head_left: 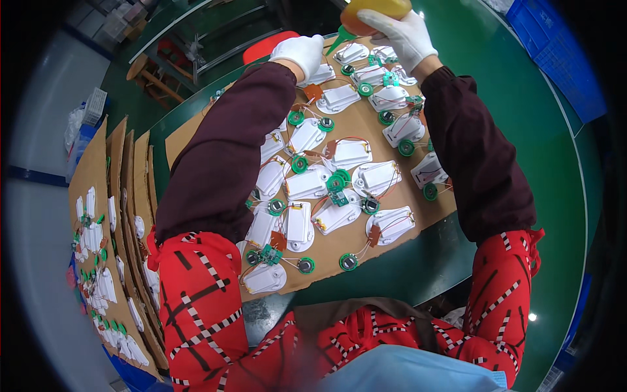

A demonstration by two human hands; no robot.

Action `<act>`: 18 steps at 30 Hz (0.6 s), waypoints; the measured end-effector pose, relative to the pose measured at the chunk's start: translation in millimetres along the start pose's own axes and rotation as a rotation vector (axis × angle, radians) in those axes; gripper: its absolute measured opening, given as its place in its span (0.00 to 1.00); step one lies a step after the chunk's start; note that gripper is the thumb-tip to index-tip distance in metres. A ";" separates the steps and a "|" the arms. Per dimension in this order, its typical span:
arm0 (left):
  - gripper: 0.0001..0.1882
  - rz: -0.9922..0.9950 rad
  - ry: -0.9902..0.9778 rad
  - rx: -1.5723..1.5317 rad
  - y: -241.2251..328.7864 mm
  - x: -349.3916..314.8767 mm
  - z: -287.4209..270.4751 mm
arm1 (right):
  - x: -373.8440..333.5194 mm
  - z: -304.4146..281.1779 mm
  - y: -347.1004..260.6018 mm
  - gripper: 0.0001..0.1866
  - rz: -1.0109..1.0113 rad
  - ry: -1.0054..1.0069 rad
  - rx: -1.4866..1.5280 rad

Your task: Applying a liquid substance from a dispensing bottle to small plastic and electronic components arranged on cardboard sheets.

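My right hand, in a white glove, is wrapped round a yellow-orange squeeze bottle at the far end of the cardboard sheet. The bottle's green nozzle points down and left toward the white units. My left hand, gloved too, is closed at the sheet's far edge, just above a white plastic unit. Its fingertips are hidden, and so is whatever they may pinch. Across the cardboard lie several white casings wired to green-rimmed round parts and small green circuit boards.
More cardboard sheets bearing similar units stand at the left. A blue crate is at the far right. Beyond the green table are a red stool seat and a wooden stool.
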State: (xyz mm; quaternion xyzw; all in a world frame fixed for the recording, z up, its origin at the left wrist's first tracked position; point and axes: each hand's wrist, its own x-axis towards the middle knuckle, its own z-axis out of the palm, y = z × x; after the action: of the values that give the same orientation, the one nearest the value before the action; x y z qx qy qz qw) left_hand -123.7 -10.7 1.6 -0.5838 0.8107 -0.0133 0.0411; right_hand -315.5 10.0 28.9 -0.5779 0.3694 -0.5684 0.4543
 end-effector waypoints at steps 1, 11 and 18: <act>0.22 -0.008 -0.007 -0.002 -1.3 -0.8 -0.6 | -0.8 4.9 -0.7 0.26 0.001 -0.003 0.002; 0.21 0.001 -0.007 -0.012 -1.5 0.5 0.0 | -8.2 7.5 -10.2 0.24 -0.175 0.047 -0.047; 0.15 0.031 0.034 -0.020 -2.9 2.8 3.1 | -21.2 5.2 -13.6 0.26 -0.124 -0.054 -0.100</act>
State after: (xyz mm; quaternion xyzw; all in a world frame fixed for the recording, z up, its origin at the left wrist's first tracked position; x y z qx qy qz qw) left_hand -121.6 -14.1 -1.5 -0.5715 0.8202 -0.0143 0.0218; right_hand -313.2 34.9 35.3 -0.6368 0.3484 -0.5605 0.3987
